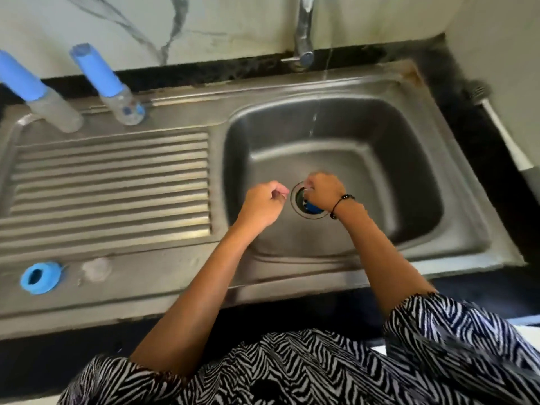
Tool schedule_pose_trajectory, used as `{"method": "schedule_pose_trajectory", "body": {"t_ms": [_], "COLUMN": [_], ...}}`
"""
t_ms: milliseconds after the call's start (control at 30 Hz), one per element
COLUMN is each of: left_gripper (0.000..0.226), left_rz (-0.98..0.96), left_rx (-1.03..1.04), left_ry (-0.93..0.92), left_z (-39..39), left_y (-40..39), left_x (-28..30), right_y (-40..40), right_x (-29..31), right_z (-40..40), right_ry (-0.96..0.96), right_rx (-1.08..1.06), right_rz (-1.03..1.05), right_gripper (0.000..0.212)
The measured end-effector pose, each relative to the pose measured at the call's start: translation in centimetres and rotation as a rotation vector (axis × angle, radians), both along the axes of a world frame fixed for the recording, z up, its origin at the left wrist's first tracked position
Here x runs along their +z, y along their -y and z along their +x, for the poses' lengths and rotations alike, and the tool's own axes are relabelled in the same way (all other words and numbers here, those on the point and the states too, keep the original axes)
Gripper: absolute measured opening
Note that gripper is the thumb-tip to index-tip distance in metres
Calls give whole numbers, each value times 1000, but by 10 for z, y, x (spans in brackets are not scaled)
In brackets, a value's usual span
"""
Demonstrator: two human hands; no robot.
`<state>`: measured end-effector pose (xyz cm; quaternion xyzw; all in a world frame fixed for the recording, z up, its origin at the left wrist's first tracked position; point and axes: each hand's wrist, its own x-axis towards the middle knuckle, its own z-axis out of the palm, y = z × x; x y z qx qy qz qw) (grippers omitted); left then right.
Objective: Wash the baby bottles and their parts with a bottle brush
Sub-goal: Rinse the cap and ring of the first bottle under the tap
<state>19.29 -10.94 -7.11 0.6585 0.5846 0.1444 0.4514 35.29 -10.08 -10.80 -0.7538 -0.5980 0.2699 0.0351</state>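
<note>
Both your hands are down in the stainless steel sink basin [394, 176], right over the round drain [301, 200]. Your right hand [324, 191] is curled around something blue [313, 206] just above the drain; it's too blurred to name. Your left hand [263, 204] sits just beside it, fingers curled in, and whether it's pinching anything you can't tell from here. A thin stream of water [317, 112] falls from the chrome tap [304, 33] into the basin.

Count the bottles: two clear baby bottles with blue caps, one [43, 95] and two [108, 83], standing at the back of the ribbed steel drainboard [117, 185]. On the front ledge, one blue screw ring [39, 277] and, just beside it, one clear teat [96, 268]. One white-handled brush [496, 121] lies on the dark counter at the right, well apart from your hands.
</note>
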Motion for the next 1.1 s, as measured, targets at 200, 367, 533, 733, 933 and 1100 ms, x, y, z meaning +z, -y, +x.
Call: {"method": "schedule_pose_trajectory", "body": {"t_ms": [200,367,533,733,933,1100], "left_gripper": [19,15,19,31,19,21], "left_rz": [-103,-166,-204,-142,151,203], "left_rx": [13,71,186,304,198,108], "left_ry": [-35,10,76,426,445,478], "left_z": [56,75,82,106,110,114], "left_y": [-14,-17,-34,-80,-139,-151], "left_x": [-26,-42,-52,-21,24,55], "right_y": [-24,-31,-41,-86,-112,-104], "right_x": [-50,-77,-72,8,78,111], "right_z": [42,43,54,65,57,46], "right_ry": [72,80,-83,-355,-672,-994], "right_rx": [38,104,80,-94,-197,-338], "right_rz": [-256,-306,-192,163,285,456], "right_gripper": [42,44,25,19,19,25]}}
